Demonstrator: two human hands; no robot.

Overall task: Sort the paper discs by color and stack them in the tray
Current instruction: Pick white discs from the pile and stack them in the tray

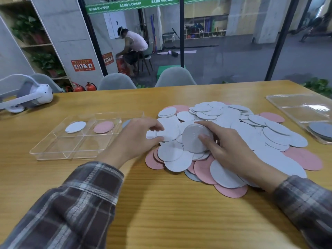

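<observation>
Sorting scene: a person in plaid sleeves works at a wood-grain surface (161,203), both hands on a pile of discs (242,126).
Room: two grey chairs (115,81) stand at the far edge of the surface. Behind them is a glass wall, and beyond it another person (133,45) sits bent forward on a chair. Fire extinguishers (90,86) and a shelf of plants (41,60) are at the far left.
Surface: a white headset (36,95) lies at the far left corner. A second clear tray (294,105) at the right edge holds grey discs (321,130).
Pile: white and pink discs lie flat and overlapping, right of centre, with pink ones showing mostly along the near and right edges.
Tray: the clear divided tray (53,146) sits left of the pile, its long side running left to right. One white disc (75,127) leans in the far left compartment and one pink disc (103,127) lies in the next. A grey disc (126,123) at the far right end is partly hidden.
Left hand (138,135): thumb and curled fingers pinch the edge of a loose white disc (161,134) at the pile's left side.
Right hand (224,146): fingers curl over the top and the thumb presses the face of a small stack (195,139) of pale discs.
Orientation: the small stack stands tilted on its edge above the pile, its flat face turned toward the camera.
</observation>
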